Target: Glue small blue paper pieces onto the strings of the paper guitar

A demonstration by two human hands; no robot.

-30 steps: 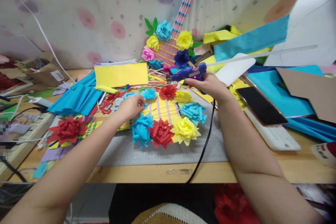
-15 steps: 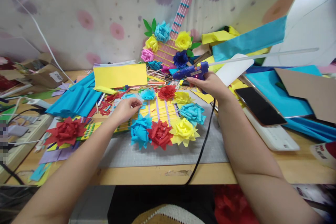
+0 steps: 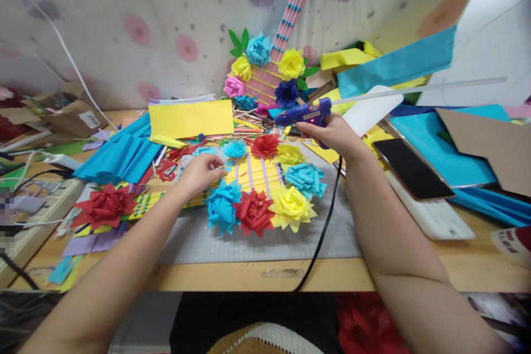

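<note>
In the head view, my right hand is closed round the handle of a blue hot glue gun, raised above the far side of the work. A long clear glue stick sticks out of its back. A yellow craft guitar lies on the grey cutting mat, ringed with red, blue and yellow crepe-paper flowers and crossed by thin strings. My left hand pinches with its fingertips at the guitar's left end, above a blue flower. Whatever lies between those fingertips is too small to make out.
A pink flowered guitar leans on the back wall. Blue crepe paper and a red flower are on the left, beside a power strip. A phone lies right. The gun's black cord crosses the mat.
Hardly anything differs. My left fingertips have shifted very slightly at the guitar's left end; the glue gun stays raised in my right hand.
</note>
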